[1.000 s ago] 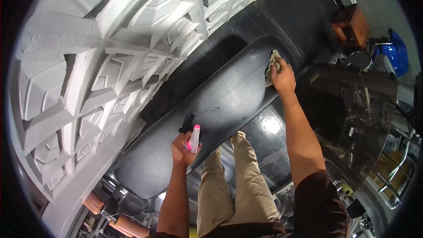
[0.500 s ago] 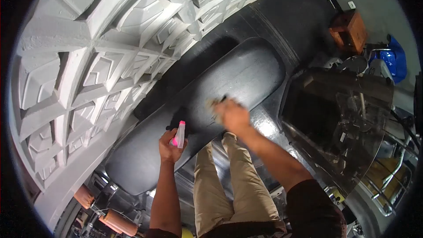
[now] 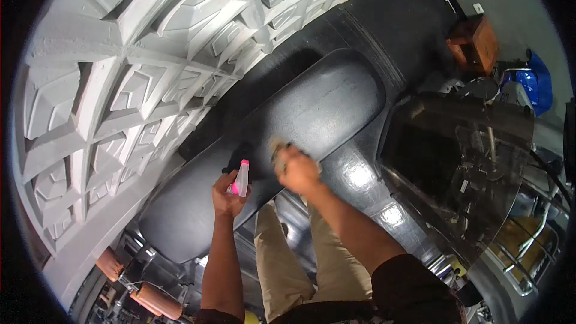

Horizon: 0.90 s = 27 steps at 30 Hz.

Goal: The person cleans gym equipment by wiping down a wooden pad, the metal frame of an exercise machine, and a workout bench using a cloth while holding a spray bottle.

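Note:
A long black padded surface with rounded ends [image 3: 327, 102] runs diagonally below my hands. My left hand [image 3: 229, 195] is wrapped round a translucent bottle with a pink top [image 3: 242, 179], held over the pad's near side. Nearer the middle of the pad, my right hand [image 3: 295, 171] grips a light, patterned cloth [image 3: 278, 146], both slightly blurred. The cloth is at the pad's surface, and my fingers partly hide it.
A white wall of relief blocks [image 3: 135, 87] rises on the left. At right are a dark transparent panel [image 3: 456, 162], a wooden box [image 3: 474, 45] and a blue object [image 3: 534, 84]. Orange-brown rollers [image 3: 157, 301] lie at lower left.
My right hand has swept with the cloth from the pad's far right end to its middle. The bottle in my left hand has shifted slightly left in view.

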Motion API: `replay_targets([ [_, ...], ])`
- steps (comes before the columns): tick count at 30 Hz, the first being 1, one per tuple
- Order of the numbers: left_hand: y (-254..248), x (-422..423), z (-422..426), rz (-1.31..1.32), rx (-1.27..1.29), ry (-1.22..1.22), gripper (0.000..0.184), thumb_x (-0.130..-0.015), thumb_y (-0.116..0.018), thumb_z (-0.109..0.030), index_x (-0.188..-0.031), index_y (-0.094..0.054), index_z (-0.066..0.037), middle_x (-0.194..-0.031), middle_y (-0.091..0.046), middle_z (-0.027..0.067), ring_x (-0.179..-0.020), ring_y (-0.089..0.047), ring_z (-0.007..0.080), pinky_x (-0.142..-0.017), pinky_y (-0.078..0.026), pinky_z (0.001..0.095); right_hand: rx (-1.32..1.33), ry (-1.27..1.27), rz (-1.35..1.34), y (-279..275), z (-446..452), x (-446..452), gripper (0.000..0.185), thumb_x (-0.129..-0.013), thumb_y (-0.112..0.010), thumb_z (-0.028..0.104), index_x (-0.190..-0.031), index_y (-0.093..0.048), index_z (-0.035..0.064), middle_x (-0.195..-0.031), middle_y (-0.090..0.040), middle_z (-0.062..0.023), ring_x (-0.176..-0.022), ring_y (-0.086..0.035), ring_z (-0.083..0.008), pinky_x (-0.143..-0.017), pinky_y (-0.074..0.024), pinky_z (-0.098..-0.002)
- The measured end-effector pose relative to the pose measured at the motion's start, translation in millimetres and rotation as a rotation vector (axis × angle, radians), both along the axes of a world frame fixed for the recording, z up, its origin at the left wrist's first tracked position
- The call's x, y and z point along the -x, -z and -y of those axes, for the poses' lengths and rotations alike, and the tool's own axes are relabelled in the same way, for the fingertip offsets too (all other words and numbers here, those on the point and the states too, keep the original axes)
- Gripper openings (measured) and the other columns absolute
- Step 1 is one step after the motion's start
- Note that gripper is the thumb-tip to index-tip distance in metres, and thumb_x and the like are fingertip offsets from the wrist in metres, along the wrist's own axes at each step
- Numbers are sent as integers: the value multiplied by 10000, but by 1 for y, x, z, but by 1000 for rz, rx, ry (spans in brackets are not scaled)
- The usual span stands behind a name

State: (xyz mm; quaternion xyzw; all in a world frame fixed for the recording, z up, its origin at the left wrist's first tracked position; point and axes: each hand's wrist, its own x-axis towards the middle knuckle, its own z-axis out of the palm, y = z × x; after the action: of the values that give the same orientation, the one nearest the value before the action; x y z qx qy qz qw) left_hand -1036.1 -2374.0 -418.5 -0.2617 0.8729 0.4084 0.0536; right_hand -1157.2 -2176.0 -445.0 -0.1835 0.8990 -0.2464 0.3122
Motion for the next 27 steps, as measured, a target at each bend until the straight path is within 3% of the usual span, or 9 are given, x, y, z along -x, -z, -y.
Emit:
replay_targets([
  [4,9,-5,4,-22,-43,11,371,-660,-829,-183,-985,-689,-72,-798,-624,108,-730,-628,304,-696,-502,372,-41,-425,5,-7,-5,-27,394,-942,-551,263,-1323,-571,162,-1215,-620,-192,-1192,-610,-341,-897,-514,-556],
  [6,17,-11,6,-58,-5,32,373,-662,-833,-178,-988,-687,-73,-795,-622,106,-721,-630,300,-685,-504,369,-225,-331,16,-13,-26,7,386,-959,-532,240,-1345,-561,239,-1278,-596,-187,-1201,-595,-342,-818,-471,-639],
  [8,10,-10,7,-82,-23,36,377,-661,-836,-172,-994,-687,-73,-796,-623,109,-718,-635,300,-673,-508,373,-316,83,39,9,-53,53,412,-876,-681,238,-1278,-591,230,-1272,-604,-168,-1088,-653,-343,-811,-533,-541],
  [11,10,-8,6,-163,-35,50,388,-660,-839,-162,-1004,-686,-71,-795,-625,112,-717,-644,301,-664,-514,376,-79,494,-305,6,-87,103,384,-903,-664,276,-1278,-628,201,-1215,-627,-208,-1037,-655,-399,-855,-542,-495],
  [16,12,-14,15,-153,-81,77,401,-652,-847,-173,-1003,-691,-56,-785,-630,122,-710,-653,308,-662,-523,380,73,616,-404,35,-58,55,405,-887,-686,245,-1246,-644,62,-1108,-667,-238,-1019,-648,-433,-886,-529,-492],
  [17,12,-14,16,-148,-88,88,402,-652,-845,-176,-1003,-690,-55,-790,-635,124,-718,-656,316,-662,-524,385,95,567,-471,43,-46,27,387,-864,-703,249,-1149,-648,-8,-1024,-683,-247,-955,-667,-443,-846,-543,-499],
  [19,12,-14,17,-136,-105,110,404,-653,-841,-182,-1005,-689,-54,-802,-643,129,-732,-661,332,-662,-527,394,50,477,-299,16,-4,-33,269,-836,-715,238,-994,-638,34,-1021,-681,-224,-846,-696,-426,-742,-572,-501],
  [22,-2,-9,14,-116,-62,178,377,-652,-830,-177,-979,-680,-65,-819,-651,128,-772,-654,362,-677,-518,429,-47,58,-82,-9,28,-118,432,-830,-716,296,-1245,-630,214,-1093,-604,-152,-827,-707,-383,-724,-593,-496],
  [27,-22,-16,24,-154,-101,341,361,-708,-798,-147,-1022,-679,-15,-840,-643,166,-775,-650,365,-688,-509,402,68,-200,-257,7,8,-154,493,-783,-742,326,-1259,-619,288,-1074,-566,-77,-909,-670,-282,-638,-571,-436],
])
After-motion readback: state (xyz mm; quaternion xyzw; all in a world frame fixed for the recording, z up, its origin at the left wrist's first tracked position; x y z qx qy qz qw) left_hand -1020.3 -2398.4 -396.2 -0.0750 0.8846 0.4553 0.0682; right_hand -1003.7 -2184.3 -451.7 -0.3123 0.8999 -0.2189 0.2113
